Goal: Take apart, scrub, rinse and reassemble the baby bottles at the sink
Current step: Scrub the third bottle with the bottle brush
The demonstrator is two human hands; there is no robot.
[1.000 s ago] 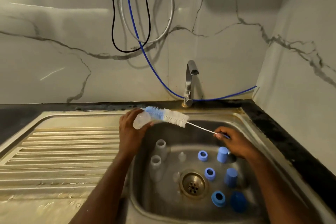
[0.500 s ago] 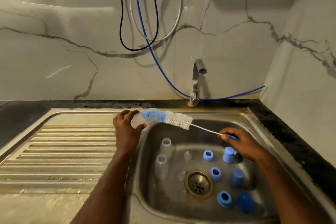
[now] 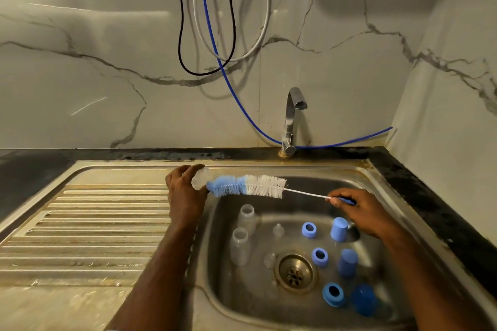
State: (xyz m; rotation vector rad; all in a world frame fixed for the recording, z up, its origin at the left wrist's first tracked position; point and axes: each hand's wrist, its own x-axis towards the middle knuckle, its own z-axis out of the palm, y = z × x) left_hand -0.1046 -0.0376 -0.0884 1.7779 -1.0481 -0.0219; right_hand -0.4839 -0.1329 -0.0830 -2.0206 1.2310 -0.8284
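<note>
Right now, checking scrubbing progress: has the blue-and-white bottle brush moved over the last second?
Yes. The blue-and-white bottle brush has shifted toward the person and slightly left, away from the steel tap.

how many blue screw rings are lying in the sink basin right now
3. One blue ring lies toward the back of the basin beside a cap, one just right of the drain, and one nearest the front. None looks hidden, though the right forearm covers some of the basin.
</note>
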